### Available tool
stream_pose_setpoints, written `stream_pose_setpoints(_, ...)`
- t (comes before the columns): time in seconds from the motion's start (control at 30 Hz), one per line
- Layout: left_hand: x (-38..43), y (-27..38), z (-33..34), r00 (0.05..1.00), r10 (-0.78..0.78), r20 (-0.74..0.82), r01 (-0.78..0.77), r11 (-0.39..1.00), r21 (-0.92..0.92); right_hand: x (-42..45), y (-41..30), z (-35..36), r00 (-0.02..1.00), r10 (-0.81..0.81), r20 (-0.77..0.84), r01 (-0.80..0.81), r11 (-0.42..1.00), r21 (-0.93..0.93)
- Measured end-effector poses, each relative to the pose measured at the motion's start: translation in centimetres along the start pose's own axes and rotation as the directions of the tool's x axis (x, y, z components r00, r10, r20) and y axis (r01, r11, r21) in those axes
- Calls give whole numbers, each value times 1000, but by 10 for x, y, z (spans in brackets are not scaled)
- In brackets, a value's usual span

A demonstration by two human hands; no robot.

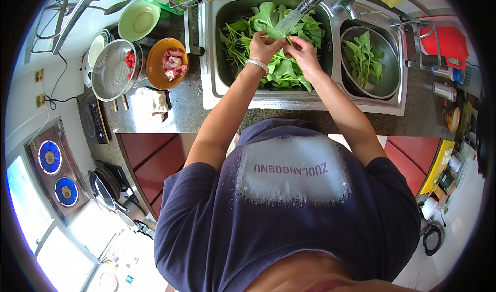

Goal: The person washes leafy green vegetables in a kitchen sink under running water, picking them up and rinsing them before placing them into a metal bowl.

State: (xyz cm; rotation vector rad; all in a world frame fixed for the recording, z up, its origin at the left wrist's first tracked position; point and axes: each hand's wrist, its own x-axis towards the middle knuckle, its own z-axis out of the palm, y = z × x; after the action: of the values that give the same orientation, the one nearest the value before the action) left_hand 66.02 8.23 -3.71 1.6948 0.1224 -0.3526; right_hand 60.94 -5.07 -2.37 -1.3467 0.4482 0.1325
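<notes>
Leafy greens with long stems (236, 36) fill the large basin of a steel sink (207, 59). My left hand (263, 47), with a bangle on its wrist, and my right hand (304, 55) meet above them. A thin green stem (289, 41) is pinched between the fingertips of both hands. Water (288, 22) sprays from the faucet head (310, 3) just beyond my fingers. In the smaller basin at the right, a round steel bowl (391, 75) contains a small bunch of greens (364, 59).
Left of the sink stand an orange bowl of raw meat (156, 73), a mesh strainer (110, 75), small red fruits (129, 61) and a green bowl (131, 20). A crumpled white cloth (155, 100) lies near the counter edge. A red plastic container (445, 44) stands at the right.
</notes>
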Motion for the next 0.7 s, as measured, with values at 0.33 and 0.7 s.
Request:
stream_pose_setpoints(0.33,3,11,-14,1000,-8,-30,5,994,-109,-3,3,-3,1000,3,-5,-4,994,-109)
stream_pose_setpoints(0.7,-15,25,1,873,-427,237,484,819,-309,-8,-4,6,995,74,-64,-66,990,124)
